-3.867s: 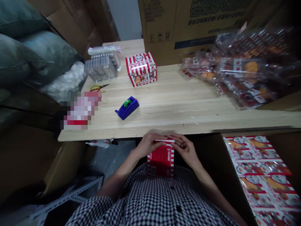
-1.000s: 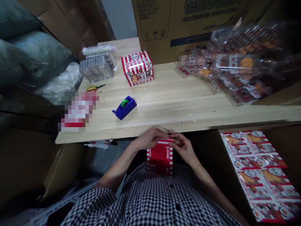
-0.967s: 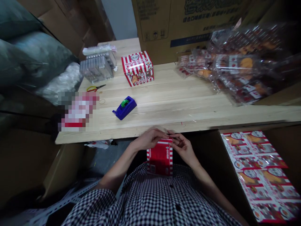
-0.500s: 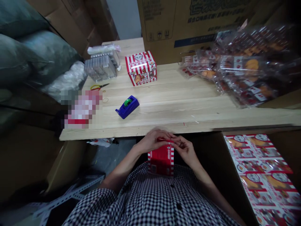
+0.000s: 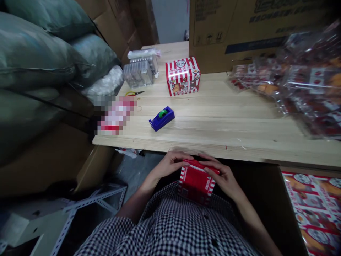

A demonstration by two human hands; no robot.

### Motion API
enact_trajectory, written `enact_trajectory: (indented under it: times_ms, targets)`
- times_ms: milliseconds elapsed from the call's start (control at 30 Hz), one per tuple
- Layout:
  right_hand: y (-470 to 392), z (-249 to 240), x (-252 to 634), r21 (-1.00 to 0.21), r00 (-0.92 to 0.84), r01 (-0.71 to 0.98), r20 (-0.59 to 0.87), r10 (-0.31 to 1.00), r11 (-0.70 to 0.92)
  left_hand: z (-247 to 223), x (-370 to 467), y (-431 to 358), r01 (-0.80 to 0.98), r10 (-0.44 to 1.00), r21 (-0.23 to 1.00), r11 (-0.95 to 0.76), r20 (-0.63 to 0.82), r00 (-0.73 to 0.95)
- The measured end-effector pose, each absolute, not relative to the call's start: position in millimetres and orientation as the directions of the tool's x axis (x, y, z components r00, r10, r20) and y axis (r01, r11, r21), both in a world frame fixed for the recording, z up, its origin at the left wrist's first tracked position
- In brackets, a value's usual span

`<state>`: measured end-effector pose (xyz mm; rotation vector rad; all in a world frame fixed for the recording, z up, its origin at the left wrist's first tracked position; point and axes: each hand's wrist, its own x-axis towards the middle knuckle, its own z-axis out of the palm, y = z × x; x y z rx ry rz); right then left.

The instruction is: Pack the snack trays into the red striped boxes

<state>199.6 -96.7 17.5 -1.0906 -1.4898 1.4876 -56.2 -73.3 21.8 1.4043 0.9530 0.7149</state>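
Carton, head view: a red carton with striped sides sits off the desk, just below its front edge and close to the checked shirt.
Left hand: the left hand has its fingers gathered narrowly on the carton's top left corner.
Right hand: the right hand grips the top right corner, thumb on the front face, fingers over the top.
Done: the carton seems folded into box shape, by my judgement; a striped box stands fully formed near the desk's back edge.
Left: whether the carton's top is tucked shut cannot be told; printed panels lie flat below the desk's front edge, at its right.
Tape: a blue dispenser rests between the desk's front and back edges, untouched.
Packs: clear packs lie heaped toward the back right corner, outside either box.
Scissors: scissors lie near the left edge, also unused now.
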Motion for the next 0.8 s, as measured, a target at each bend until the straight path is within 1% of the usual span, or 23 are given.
enact_trajectory:
  times_ms: [67,167,233,300,433,533,600,633,667,700,733,767,800]
  targets:
    - [-93,15,195,-0.996,-0.365,0.085,-0.04,0.93,-0.01,20,-54,-74,0.136,0.894,0.991,0.018,-0.077,0.442]
    - [-89,5,193,-0.997,-0.344,0.076,-0.05,0.938,-0.025,11,-51,-79,0.137,0.943,0.99,-0.033,-0.014,0.332]
    - [-87,-2,195,-0.995,-0.334,0.084,-0.074,0.94,-0.048,3,-48,-82,0.124,0.964,0.991,-0.044,0.01,0.266]
    - [-86,-7,198,-0.992,-0.335,0.1,-0.105,0.936,-0.075,-5,-47,-83,0.108,0.972,0.994,-0.033,0.007,0.236]
    - [-89,-10,196,-0.984,-0.337,0.119,-0.163,0.927,-0.13,-12,-48,-84,0.084,0.967,0.996,0.021,-0.041,0.253]
    - [-93,-6,192,-0.984,-0.298,0.129,-0.155,0.942,-0.121,-5,-52,-82,0.07,0.951,0.997,0.043,-0.062,0.304]
    - [-94,-1,192,-0.982,-0.262,0.16,-0.137,0.955,-0.097,5,-62,-73,0.085,0.939,0.996,0.011,-0.039,0.343]
    - [-94,2,193,-0.981,-0.244,0.178,-0.123,0.962,-0.08,11,-71,-65,0.106,0.944,0.994,-0.029,-0.007,0.329]
    - [-94,6,195,-0.98,-0.225,0.191,-0.101,0.969,-0.058,18,-82,-54,0.143,0.962,0.986,-0.081,0.039,0.272]
    - [-93,10,197,-0.98,-0.204,0.196,-0.073,0.976,-0.032,25,-96,-40,0.202,0.981,0.971,-0.127,0.093,0.172]
    - [-92,15,199,-0.981,-0.184,0.195,-0.04,0.982,-0.003,31,-111,-25,0.276,0.988,0.949,-0.155,0.154,0.026]
    - [-92,20,202,-0.982,-0.165,0.189,-0.006,0.986,0.026,36,-127,-9,0.369,0.971,0.918,-0.141,0.202,-0.131]
    - [-91,25,203,-0.981,-0.15,0.186,0.022,0.988,0.05,39,-143,7,0.456,0.939,0.887,-0.071,0.215,-0.271]
